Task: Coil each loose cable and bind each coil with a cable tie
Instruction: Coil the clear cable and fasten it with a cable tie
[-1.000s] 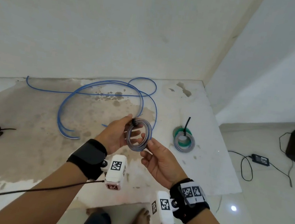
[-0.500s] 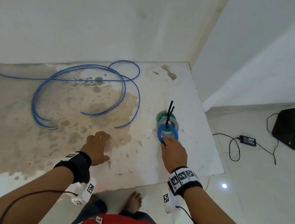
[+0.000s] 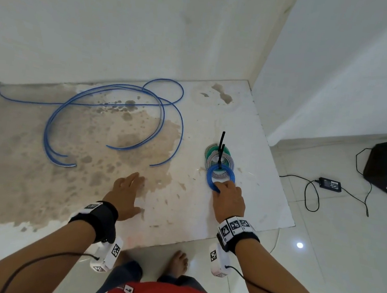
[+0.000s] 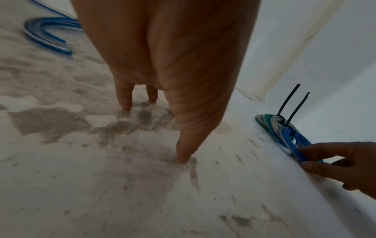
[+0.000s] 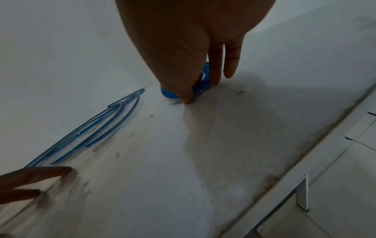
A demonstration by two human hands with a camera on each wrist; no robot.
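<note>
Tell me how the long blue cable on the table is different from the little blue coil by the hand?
The long blue cable sprawls in wide loose loops with free ends; the little blue coil is wound into a tight small ring.
The coil is bound with a black cable tie; the cable has none.
The right hand touches the coil; no hand touches the cable.
Both are blue and lie on the table.

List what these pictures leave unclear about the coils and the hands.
- Blue coil, right wrist view: mostly hidden by the right hand; its tie is unseen there.
- Green coil, head view: partly covered by the grey coil.
- Loose blue cable, left wrist view: blurred and cut off behind the left hand.
</note>
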